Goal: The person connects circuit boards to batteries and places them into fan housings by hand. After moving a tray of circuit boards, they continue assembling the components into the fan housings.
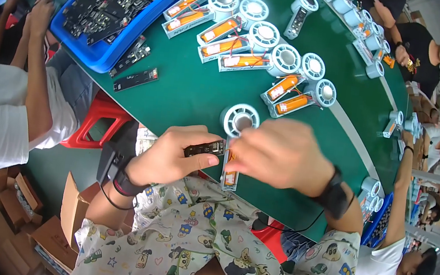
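Observation:
My left hand (179, 154) pinches a narrow black circuit board (204, 149) between thumb and fingers. Right beside it, at the table's near edge, lies a pale blue handheld fan body with a round fan head (240, 120) and an orange battery (230, 177) in its handle. My right hand (281, 154), slightly blurred, is over that handle with fingers bent and pressed together. What its fingertips grip is hidden. Farther off, several similar fan bodies (264, 35) with orange batteries and red wires lie in a slanting row.
A blue bin (102, 61) heaped with black circuit boards stands at the far left. Two loose boards (136, 79) lie beside it on the green table (181, 96). One fan body (296, 22) lies apart at the back. Co-workers sit left and right; more fan bodies line the far side.

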